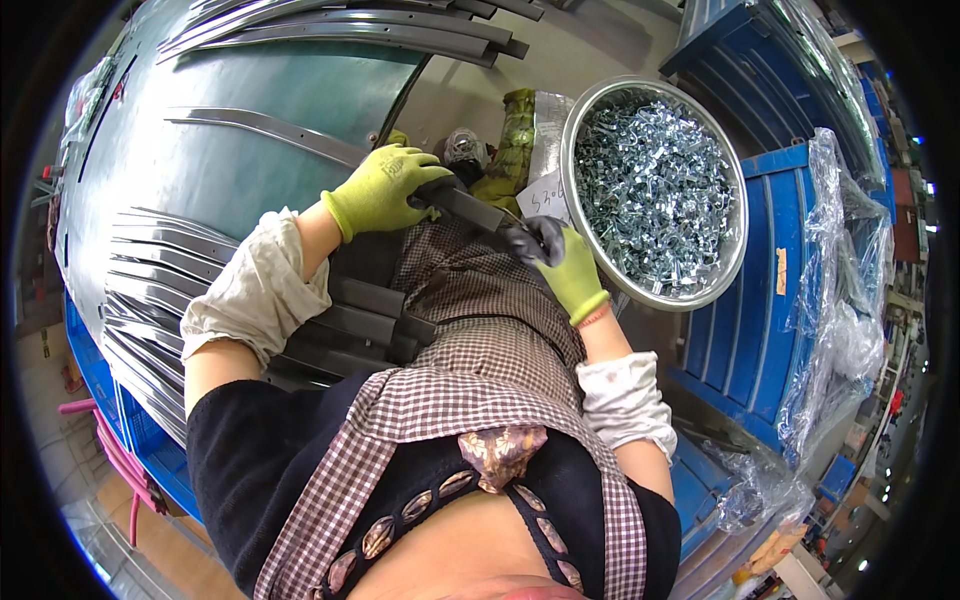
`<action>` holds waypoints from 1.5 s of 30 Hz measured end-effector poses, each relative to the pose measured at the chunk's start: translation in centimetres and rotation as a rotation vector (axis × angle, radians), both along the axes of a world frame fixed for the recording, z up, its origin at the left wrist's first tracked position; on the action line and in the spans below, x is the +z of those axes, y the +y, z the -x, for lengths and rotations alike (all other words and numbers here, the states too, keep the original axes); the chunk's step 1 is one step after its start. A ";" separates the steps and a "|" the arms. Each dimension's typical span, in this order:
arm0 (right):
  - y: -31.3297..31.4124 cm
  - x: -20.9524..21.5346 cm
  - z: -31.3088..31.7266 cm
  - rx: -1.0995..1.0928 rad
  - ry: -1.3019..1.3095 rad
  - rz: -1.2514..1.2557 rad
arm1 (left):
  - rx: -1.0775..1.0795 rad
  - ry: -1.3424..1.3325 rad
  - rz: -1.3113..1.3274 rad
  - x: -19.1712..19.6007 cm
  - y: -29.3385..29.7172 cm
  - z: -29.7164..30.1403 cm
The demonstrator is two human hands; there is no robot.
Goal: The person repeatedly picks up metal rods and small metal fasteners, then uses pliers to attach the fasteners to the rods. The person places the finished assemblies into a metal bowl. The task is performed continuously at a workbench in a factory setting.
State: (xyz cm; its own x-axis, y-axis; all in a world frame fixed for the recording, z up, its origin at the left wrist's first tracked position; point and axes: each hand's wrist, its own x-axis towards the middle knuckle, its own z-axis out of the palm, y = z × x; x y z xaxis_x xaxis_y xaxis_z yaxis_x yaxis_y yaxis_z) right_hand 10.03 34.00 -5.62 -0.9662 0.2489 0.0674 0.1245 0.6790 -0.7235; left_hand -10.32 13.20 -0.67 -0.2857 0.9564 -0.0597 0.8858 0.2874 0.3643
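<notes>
A long dark grey metal strip (pixel 285 132) reaches from the table toward my lap, its near end out past the table edge. My left hand (pixel 385 190), in a yellow-green glove with dark fingertips, is closed round the strip close to that end. At the tip of the strip, my right hand (pixel 562 262), gloved alike, has its fingers pinched together. Whatever lies between those fingers is hidden. Just right of it stands a round metal basin (pixel 741 225) filled with small shiny metal clips (pixel 655 185).
More strips lie bundled on the green table (pixel 310 85), at its far edge and along its near left (pixel 165 265). Blue metal bins (pixel 745 300) stand at the right, partly draped in clear plastic wrap (pixel 835 260). Pink tubing (pixel 115 455) sticks out at lower left.
</notes>
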 end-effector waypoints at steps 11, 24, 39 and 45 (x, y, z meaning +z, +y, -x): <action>-0.2 0.1 -1.4 0.143 0.101 -0.027 | 0.001 0.001 -0.009 -0.2 0.0 0.0; 1.7 4.3 -0.9 0.241 -0.009 -0.348 | 0.003 -0.072 -0.022 0.5 -0.3 -0.4; 16.3 -0.9 1.5 -0.312 -0.468 -0.753 | -0.196 -0.339 0.212 12.6 -6.9 -0.8; 15.8 0.7 1.0 -0.356 -0.380 -0.642 | 0.313 0.319 -0.110 5.9 -0.7 10.3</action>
State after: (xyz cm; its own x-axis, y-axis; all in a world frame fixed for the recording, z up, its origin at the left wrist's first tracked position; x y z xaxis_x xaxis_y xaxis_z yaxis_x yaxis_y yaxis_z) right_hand 8.99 49.82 -4.91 -0.8222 0.5690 -0.0143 0.5684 0.8195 -0.0733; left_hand -20.64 12.51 5.19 -0.5494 0.8169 0.1757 0.8354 0.5338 0.1308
